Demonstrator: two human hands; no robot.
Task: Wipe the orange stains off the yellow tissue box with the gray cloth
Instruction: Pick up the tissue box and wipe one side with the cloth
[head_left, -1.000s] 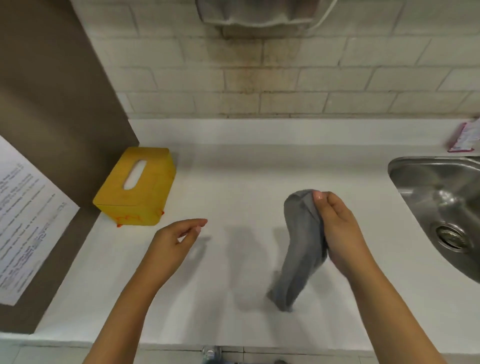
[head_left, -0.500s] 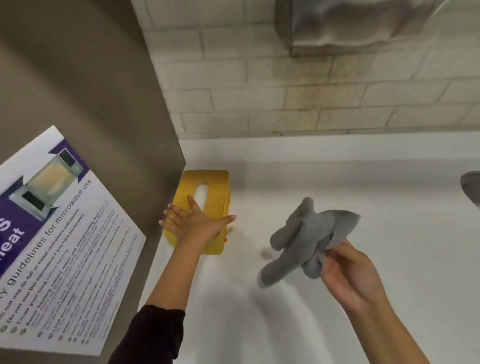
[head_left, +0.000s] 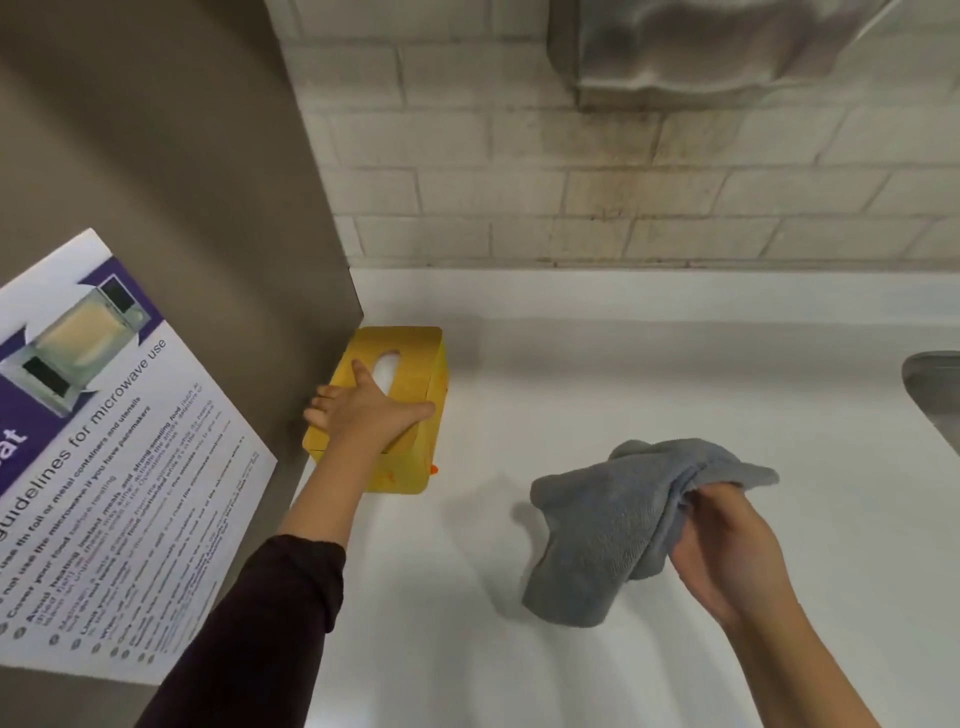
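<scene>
Since half a second ago the left hand (head_left: 366, 410) has settled flatter on the yellow tissue box (head_left: 410, 364), and the cloth has dropped lower in the right hand's grip.

Far left of frame, a microwave-guidelines poster (head_left: 109, 467) hangs on a brown panel (head_left: 171, 171). Just right of that panel, left of centre, sits the box on the white surface (head_left: 649, 374), tucked close against the panel's foot. The left hand lies spread over the box's near end, palm down, thumb hooked toward the right edge. Orange stains (head_left: 434, 469) show at the near right bottom corner and faintly on the near face.

The box's long axis runs from near to far, leaning slightly right at the far end; its slot opening (head_left: 387, 366) faces up.

Right of centre, the gray cloth (head_left: 613, 525) hangs bunched from the right hand (head_left: 727, 556), fingers closed around one end of it, well apart from the box.

Risks now: the box looks light, so a hard wipe could skid it into the panel unless the left hand pins it. The near-face stains sit under the left wrist, so the cloth may miss them. A loosely bunched cloth could smear orange onto the surface.
</scene>
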